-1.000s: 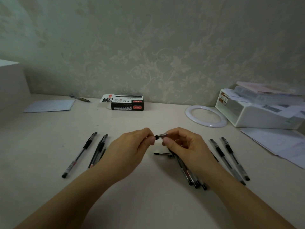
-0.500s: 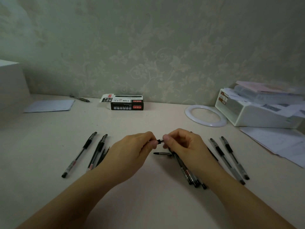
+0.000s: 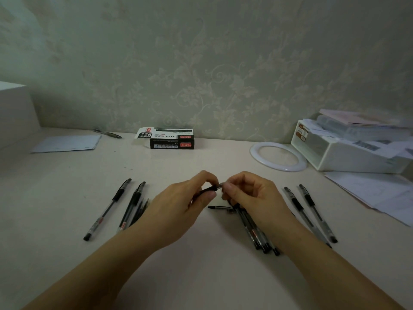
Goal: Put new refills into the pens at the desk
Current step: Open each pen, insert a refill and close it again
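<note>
While the left hand grips the black-gripped pen barrel above the pale desk and the right hand pinches its small metal tip, the step looks like screwing the tip, needing steady aligned twisting next.

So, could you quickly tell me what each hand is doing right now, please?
Left hand: closed, pinching the black pen barrel.
Right hand: closed, fingertips pinching the pen's metal tip.
</note>
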The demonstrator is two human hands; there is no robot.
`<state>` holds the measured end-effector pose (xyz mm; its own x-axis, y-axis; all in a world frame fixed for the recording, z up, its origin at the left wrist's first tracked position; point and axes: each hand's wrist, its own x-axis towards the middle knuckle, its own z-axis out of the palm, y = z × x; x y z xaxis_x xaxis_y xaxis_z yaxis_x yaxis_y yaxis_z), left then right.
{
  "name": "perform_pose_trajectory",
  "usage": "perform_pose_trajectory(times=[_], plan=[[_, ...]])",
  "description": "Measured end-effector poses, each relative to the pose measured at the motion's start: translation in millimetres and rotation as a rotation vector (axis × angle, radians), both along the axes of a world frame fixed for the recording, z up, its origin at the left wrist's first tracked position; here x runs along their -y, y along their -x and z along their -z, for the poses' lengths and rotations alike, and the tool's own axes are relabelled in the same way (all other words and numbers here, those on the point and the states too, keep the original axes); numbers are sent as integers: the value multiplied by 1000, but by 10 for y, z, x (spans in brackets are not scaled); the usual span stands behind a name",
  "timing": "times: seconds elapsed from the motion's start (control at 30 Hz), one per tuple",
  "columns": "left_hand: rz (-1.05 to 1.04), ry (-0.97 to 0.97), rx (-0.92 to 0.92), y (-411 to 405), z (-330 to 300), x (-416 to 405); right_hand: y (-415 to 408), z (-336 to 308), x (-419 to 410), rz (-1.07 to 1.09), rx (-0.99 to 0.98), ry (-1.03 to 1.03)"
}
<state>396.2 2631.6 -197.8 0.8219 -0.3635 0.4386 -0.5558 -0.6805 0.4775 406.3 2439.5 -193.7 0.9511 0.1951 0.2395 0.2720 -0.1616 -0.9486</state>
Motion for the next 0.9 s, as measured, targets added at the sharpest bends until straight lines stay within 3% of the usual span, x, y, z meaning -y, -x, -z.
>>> perform_pose_trajectory(times=[0.37, 0.57, 0.63, 0.8, 0.9], plan=[[6, -8, 11, 11, -4, 14, -1, 3, -15, 8, 2, -9], [-31, 9, 15, -3, 6, -8, -66, -31, 76, 231, -16, -141], [-40, 14, 18, -6, 6, -16, -70, -37, 119, 256, 76, 4], [-50, 6, 25, -12, 4, -8, -18, 29, 86, 110, 379, 698], [-55, 7, 23, -14, 4, -15, -11, 77, 47, 22, 455, 891]])
